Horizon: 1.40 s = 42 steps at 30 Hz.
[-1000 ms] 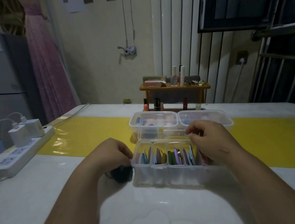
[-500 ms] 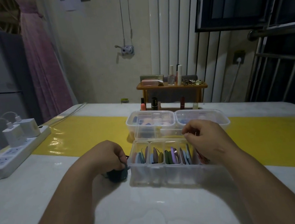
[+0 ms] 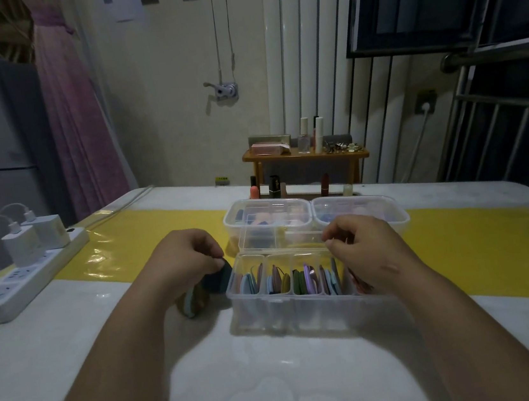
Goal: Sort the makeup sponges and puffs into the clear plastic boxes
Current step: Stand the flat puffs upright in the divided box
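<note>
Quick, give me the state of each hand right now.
Left hand: fingers curled, gripping a dark puff beside the divided box.
Right hand: fingers curled over the box's far rim; cannot tell if it holds anything.

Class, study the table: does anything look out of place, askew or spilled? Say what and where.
Only some puffs outside the boxes: the left hand pinches a dark puff, and loose puffs lie on the table by the left end of the divided box. Nothing looks spilled or damaged.
</note>
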### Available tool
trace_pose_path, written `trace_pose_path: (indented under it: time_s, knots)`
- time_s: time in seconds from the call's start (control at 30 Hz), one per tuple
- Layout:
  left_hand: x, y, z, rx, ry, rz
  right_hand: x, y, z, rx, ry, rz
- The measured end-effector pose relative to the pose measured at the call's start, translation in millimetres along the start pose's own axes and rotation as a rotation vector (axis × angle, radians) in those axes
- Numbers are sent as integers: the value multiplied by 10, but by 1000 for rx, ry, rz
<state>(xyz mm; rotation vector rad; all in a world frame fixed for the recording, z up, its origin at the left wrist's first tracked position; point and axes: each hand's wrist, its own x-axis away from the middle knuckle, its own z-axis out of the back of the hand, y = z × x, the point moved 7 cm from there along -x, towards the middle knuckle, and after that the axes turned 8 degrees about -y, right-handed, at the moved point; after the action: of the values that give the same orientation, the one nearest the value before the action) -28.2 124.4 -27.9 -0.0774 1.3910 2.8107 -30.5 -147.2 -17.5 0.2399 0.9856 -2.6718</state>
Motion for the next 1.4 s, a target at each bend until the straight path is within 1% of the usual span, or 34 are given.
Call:
trace_pose_path:
  time_s: [0.17,0.37,0.43,0.57,0.63,0.77,0.93,1.0,1.03,1.1,1.17,1.3,1.4]
  knots:
    - [-6,172,132,54,173,-58,7,9,28,-8,22,-9]
    - [-9,474,78,114,235,-141,-15,54,76,-35,40,-14]
    - [-16,565,11,140,216,-158,-21,53,76,-38,36,-10]
    - [-49,688,-190,200,127,-160,-24,57,80,-68,42,-11]
    - [-54,729,-305,232,78,-154,-18,44,87,-116,47,1]
    - [-17,823,-545,329,-46,-150,14,-45,111,-298,45,40]
    - [-3,923,-704,378,-118,-145,32,-95,158,-325,58,88]
    - [-13,949,-763,327,-141,-158,29,-65,199,-335,88,84]
    - [-21,952,-795,246,-137,-176,28,-44,230,-343,108,77]
    - [-22,947,-830,9,-84,-232,26,-8,296,-348,146,46]
    - [26,950,-883,-140,-48,-295,36,36,372,-315,181,3]
    - [142,982,-1020,-326,-90,-397,68,116,488,-213,209,-89]
    - [152,1002,-1043,-375,-87,-429,85,172,548,-165,230,-128]
